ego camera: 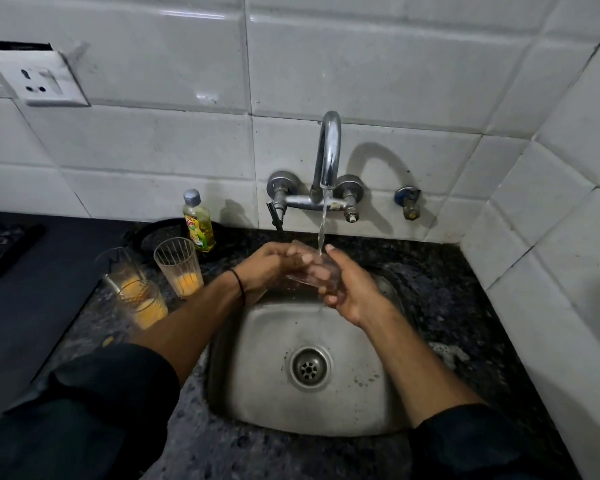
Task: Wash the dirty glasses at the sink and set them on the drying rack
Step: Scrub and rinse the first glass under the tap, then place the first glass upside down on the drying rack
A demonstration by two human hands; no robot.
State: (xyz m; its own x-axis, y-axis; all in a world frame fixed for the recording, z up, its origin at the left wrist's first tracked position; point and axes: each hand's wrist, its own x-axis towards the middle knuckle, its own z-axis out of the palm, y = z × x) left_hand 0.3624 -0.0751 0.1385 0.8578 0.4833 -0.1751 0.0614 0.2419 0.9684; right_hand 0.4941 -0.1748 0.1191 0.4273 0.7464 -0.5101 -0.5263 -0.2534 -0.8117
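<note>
Two hands meet above the square stainless-steel sink (257, 393). Your left hand (267, 268) and your right hand (347, 289) both hold one clear drinking glass (310, 271). It lies tilted between them, right under the thin stream of water (323, 223) falling from the chrome wall tap (328, 157). Each grip is closed round the glass, with fingers curled over its wet sides; which end is the rim is hard to tell through the water.

Left of the sink, on the dark speckled stone table (447, 306), stand three ribbed clear glasses with orange dregs. The nearest glass (179, 268) is just beside your left wrist, the front glass (142, 304) touches your forearm's edge in view, and the far glass (116, 268) is behind it. A yellow-green dish soap bottle with a grey cap (198, 223) stands upright by the white tiled wall (395, 64).
</note>
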